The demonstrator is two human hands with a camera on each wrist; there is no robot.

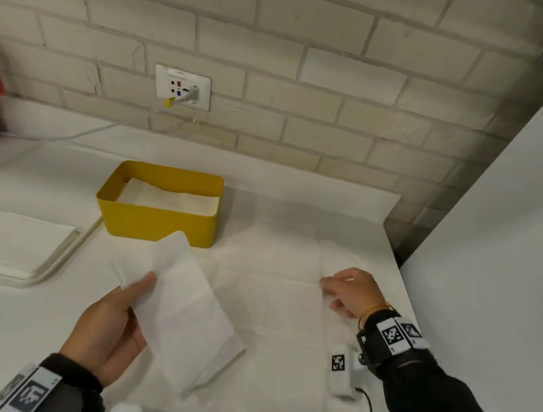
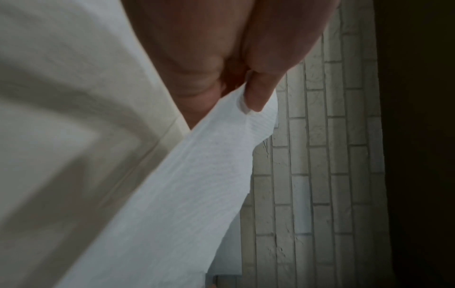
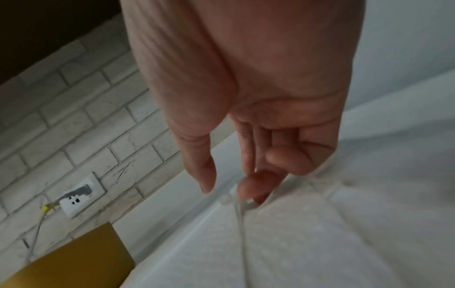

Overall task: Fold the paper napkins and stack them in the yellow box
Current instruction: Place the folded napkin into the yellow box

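- White, soft and faintly ribbed, the folded paper napkin is a long rectangle held off the white table; its far corner points at the yellow box, its near end droops just above the tabletop.
- The left hand pinches it near one long edge, thumb on top and fingers underneath; the sheet sags away from that pinch.
- Just beyond the held napkin's far corner sits the rounded yellow box, with white napkins already lying flat inside.
- To do this step well, I would carry the napkin level over the box, line its long side up with the stack, and lower it flat before letting go, so the fold does not spring open.
- The right hand, well to the right of the grip, curls its fingertips onto the edge of a flat white napkin lying on the table; it seems to pinch that edge.
- Left of the grip lies a pale tray bearing more white sheets.
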